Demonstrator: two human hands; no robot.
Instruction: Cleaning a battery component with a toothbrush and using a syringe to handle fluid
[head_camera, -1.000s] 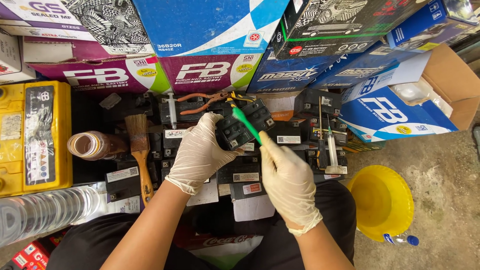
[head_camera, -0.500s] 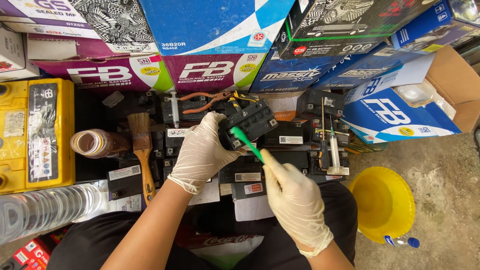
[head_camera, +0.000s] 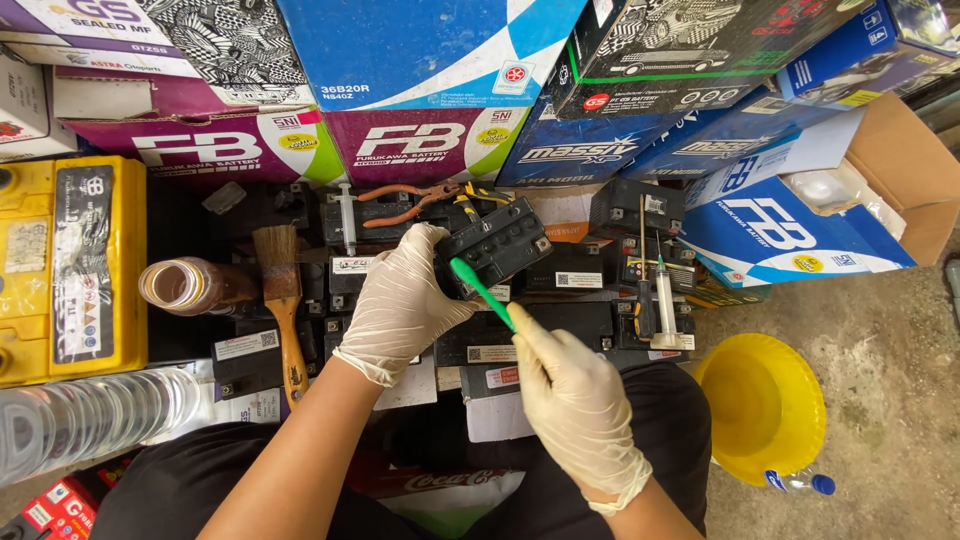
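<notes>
My left hand (head_camera: 400, 305), in a pale latex glove, grips a small black battery (head_camera: 497, 246) and holds it tilted above a row of other black batteries (head_camera: 560, 325). My right hand (head_camera: 575, 405), also gloved, holds a green toothbrush (head_camera: 482, 290) by its handle. The brush head rests against the lower left edge of the held battery. Both forearms come up from the bottom of the view over my dark trousers.
A wooden paintbrush (head_camera: 283, 300), a brown jar (head_camera: 190, 285), pliers (head_camera: 410, 200) and syringes (head_camera: 665, 300) lie among the batteries. A yellow battery (head_camera: 70, 265) sits at left, a clear plastic bottle (head_camera: 85, 415) below it, a yellow funnel (head_camera: 760, 405) at right. Stacked cardboard boxes (head_camera: 430, 60) line the back.
The toothbrush has slid down and left along the held battery as my right hand drew back toward me. My left hand keeps its grip on the battery.
</notes>
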